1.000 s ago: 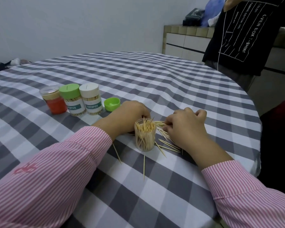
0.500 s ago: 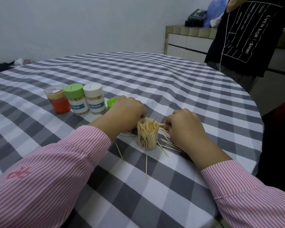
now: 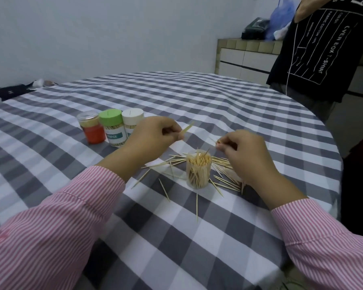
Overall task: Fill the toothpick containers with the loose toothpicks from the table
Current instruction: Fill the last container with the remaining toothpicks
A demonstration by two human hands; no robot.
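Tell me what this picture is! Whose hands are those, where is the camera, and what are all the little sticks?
There is no machine here. A person wears a camera on their head, so you look down at their own two hands in pink striped sleeves.

The sticks are toothpicks, scattered on a checked tablecloth. In the middle stands an open clear pot, already nearly full of toothpicks.

The left hand pinches a few toothpicks lifted off the table. The right hand pinches some too, just above the pot.

Further back stand three closed jars: one with a clear lid and orange base, one with a green lid, one with a white lid. Someone in a black shirt stands beside the table.
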